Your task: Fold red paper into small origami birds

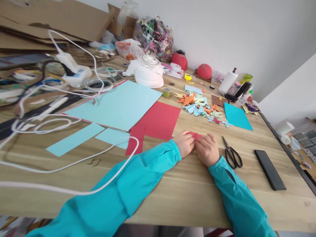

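Observation:
A small folded piece of red paper (196,135) lies on the wooden table between my hands. My left hand (184,143) is closed over its left end, and my right hand (206,149) presses its right side with curled fingers. Both hands hide most of the paper. Black-handled scissors (231,154) rest just right of my right hand, blades pointing away. Beyond my hands lies a heap of folded paper pieces (197,106) in orange, blue, green and red. Left of my left hand are a large red sheet (160,120) and a narrower red strip (136,140).
Large light-blue sheets (118,102) and cut blue strips (75,140) cover the left side. A white cable (98,187) loops across the front left, passing over my left sleeve. A black phone (270,169) and a teal sheet (237,116) lie at right. Cardboard and bags stand behind.

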`<state>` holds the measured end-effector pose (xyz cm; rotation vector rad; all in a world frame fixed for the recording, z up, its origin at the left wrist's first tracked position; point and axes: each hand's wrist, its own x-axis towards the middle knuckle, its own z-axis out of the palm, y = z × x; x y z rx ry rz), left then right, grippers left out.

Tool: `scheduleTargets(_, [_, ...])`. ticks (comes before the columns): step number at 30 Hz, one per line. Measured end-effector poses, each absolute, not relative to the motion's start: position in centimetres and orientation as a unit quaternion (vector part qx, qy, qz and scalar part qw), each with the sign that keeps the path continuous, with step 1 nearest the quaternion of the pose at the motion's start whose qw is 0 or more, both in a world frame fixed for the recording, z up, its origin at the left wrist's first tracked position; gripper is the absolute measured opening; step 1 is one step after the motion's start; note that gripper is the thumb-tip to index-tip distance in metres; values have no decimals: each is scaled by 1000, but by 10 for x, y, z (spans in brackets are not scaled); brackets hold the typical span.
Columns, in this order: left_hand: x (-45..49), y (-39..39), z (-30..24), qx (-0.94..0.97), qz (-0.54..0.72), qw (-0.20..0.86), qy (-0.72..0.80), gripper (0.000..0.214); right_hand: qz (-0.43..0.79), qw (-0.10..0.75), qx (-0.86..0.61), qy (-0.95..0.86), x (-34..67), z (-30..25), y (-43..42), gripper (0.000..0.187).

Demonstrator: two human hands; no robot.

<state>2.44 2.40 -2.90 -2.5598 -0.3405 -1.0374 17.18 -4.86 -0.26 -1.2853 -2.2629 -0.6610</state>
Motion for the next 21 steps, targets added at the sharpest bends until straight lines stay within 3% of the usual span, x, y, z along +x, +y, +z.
scheduleTargets(21, [-5,34,0,-891,-396,178,-130,25,-244,303,-468,-794,178,2,-50,18])
